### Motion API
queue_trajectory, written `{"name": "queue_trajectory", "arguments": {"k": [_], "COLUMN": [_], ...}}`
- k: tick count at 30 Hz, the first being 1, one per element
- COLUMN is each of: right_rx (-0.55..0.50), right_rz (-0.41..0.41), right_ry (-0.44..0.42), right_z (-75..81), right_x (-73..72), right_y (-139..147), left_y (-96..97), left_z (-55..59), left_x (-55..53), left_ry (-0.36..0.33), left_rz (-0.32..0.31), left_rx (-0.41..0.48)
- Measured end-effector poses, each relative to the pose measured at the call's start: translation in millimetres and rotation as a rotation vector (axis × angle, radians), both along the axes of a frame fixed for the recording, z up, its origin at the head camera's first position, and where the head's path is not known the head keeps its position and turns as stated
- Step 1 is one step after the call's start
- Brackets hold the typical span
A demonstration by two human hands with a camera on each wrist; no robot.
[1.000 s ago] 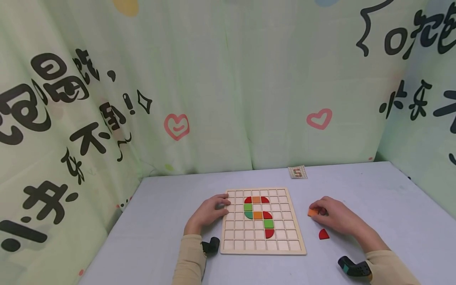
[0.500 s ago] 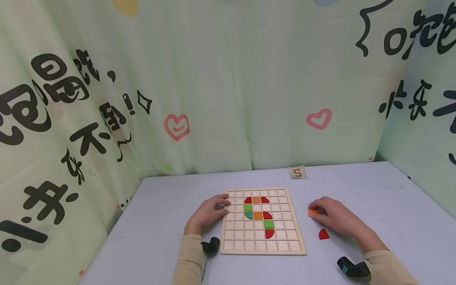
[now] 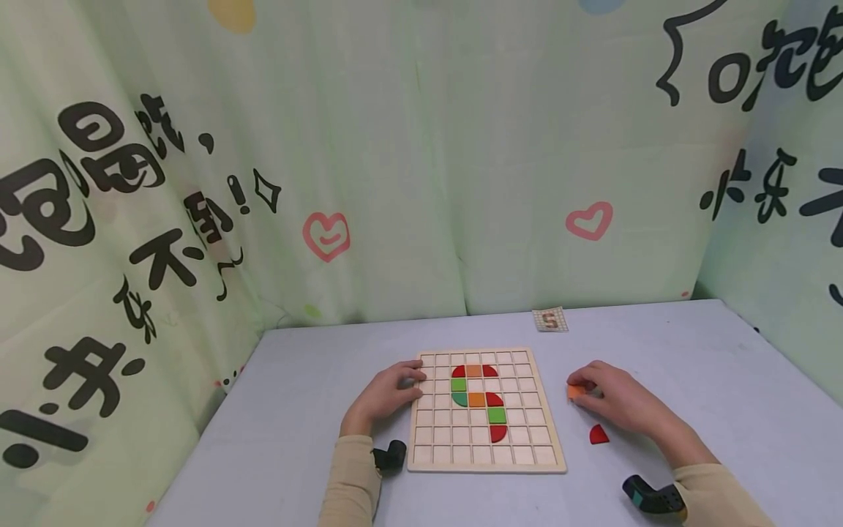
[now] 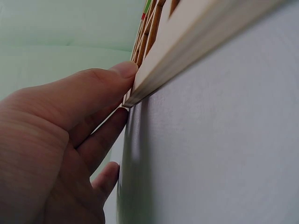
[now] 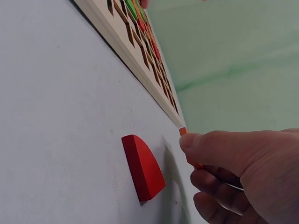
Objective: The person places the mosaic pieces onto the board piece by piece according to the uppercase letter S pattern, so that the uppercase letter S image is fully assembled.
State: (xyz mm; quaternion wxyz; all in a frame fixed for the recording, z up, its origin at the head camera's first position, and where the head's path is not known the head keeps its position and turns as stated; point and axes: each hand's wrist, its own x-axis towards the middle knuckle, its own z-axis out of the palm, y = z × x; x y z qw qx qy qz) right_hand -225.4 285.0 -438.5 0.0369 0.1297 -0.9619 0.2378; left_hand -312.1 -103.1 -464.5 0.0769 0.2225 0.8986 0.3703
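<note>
A wooden grid board (image 3: 441, 435) lies on the table with red, orange and green blocks set in some of its squares, forming an S-like shape. My left hand (image 3: 385, 395) is at the board's left edge; in the left wrist view the thumb (image 4: 124, 70) presses on the rim while a finger meets the side below it. To the right of the board, my right hand (image 3: 615, 395) pinches an orange block (image 3: 576, 391) between thumb and fingers. A red quarter-round block (image 5: 144, 168) lies on the table just below that hand.
A small card (image 3: 549, 320) printed with an S pattern on a grid lies at the table's far side. Printed curtains (image 3: 395, 146) enclose the table (image 3: 303, 410) behind and at both sides. Each wrist wears a black camera mount.
My right hand has shifted very slightly left, carrying the orange block with it. The left hand, the board and the red block stay where they were.
</note>
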Motion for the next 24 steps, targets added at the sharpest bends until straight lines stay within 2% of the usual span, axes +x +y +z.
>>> {"name": "queue_trajectory", "arguments": {"k": [7, 14, 18, 24], "right_rx": [-0.010, -0.037, -0.065, -0.085], "right_rz": [0.014, 0.075, 0.115, 0.234], "right_ry": [-0.004, -0.050, -0.071, -0.072], "right_z": [5.5, 11.4, 10.6, 9.4], "right_x": [0.9, 2.9, 4.4, 5.7], "right_y": [-6, -24, -35, -52], "left_y": [-0.3, -0.5, -0.6, -0.4], "left_z": [-0.6, -0.6, -0.6, 0.7], "left_x": [-0.1, -1.5, -1.1, 0.0], "left_ry": [0.000, -0.007, -0.011, 0.000], "left_rz": [-0.003, 0.000, -0.002, -0.009], "left_rx": [0.005, -0.001, -0.001, 0.004]}}
